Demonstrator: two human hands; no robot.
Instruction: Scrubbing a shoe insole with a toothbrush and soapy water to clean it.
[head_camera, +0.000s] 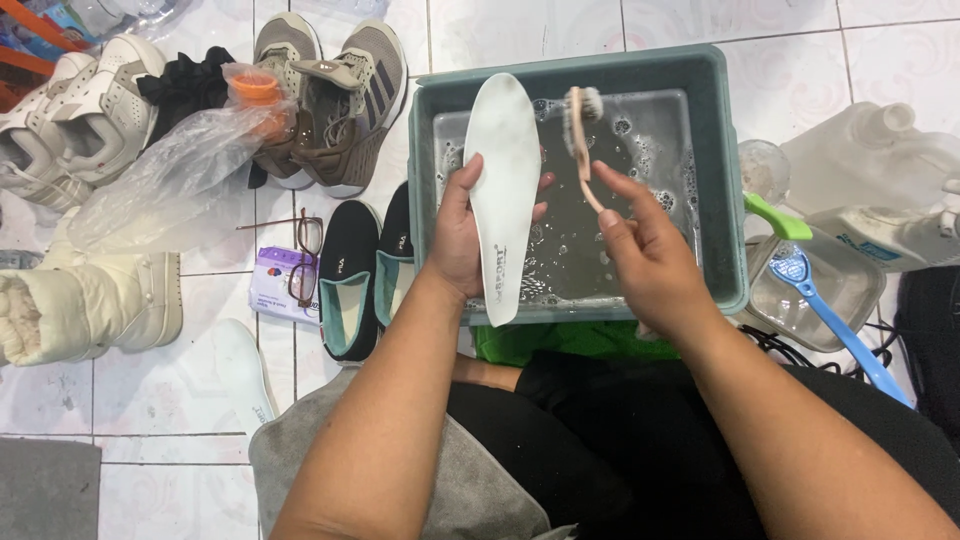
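Green tub (725, 180) of soapy water on tile floor, shoes near its left edge. White insole (505, 190) held upright over tub: looks light, bendy, wet, slippery; best gripped round middle. Left hand (462, 235) wrapped tight round insole. Right hand (645, 255) pinches small brush (580, 135), bristles beside insole top

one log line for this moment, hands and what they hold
left hand: holds white insole upright | right hand: holds brush beside insole | below: green tub of soapy water
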